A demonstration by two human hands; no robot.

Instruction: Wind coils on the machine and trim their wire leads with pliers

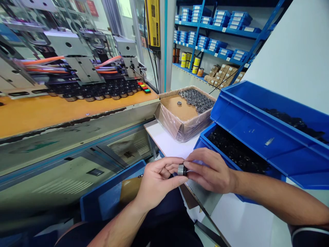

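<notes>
My left hand and right hand pinch the small silver-and-black metallic cylinder; I judge it light, rigid: grip both ends.

One left hand, one right hand. Silver-and-black part at fingertips: one. Cardboard box: one; lone disc inside, one; packed discs, too many to count. Blue bins, right: two. Blue tub, lower left: one.

Fingers pinch a silver-and-black cylindrical part.
</notes>
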